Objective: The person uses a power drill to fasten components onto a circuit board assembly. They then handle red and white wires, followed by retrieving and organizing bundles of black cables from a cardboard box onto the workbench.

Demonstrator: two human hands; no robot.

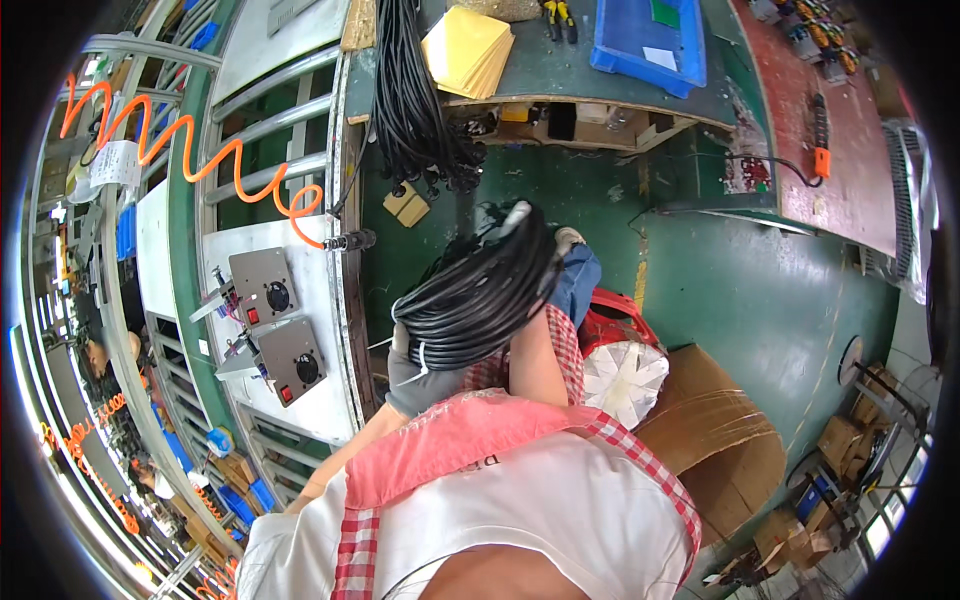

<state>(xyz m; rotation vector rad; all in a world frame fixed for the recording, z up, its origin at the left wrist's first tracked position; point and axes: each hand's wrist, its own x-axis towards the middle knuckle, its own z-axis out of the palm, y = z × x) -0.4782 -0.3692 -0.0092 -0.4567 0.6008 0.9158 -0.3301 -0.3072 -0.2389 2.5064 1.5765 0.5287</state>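
So, far left of the frame there's an orange coiled air hose (pixel 190 150) looping down toward a white bench panel (pixel 315 330), and two grey boxes with black knobs and red switches (pixel 275 325) sit on that panel. Moving to the middle, the left hand (pixel 415 375), in a grey glove, is cupped under the lower left end of a big bundle of black cables (pixel 475 295), closed around it, looks like it's taking the weight from below so the loops don't spill. The bundle sits dead centre, held out over the green floor (pixel 760 290), its long axis running diagonally from lower left up to upper right. The right hand (pixel 520 215) is up at the top right end, mostly buried behind the coil, so I can't tell how it's gripping, only a light glove tip shows. Above it, more black cables hang off the edge of the workbench (pixel 560 70) in the upper middle, near a stack of yellow sheets (pixel 468 48) and a blue tray (pixel 645 40). Over on the lower right there's a cardboard box (pixel 715 430).
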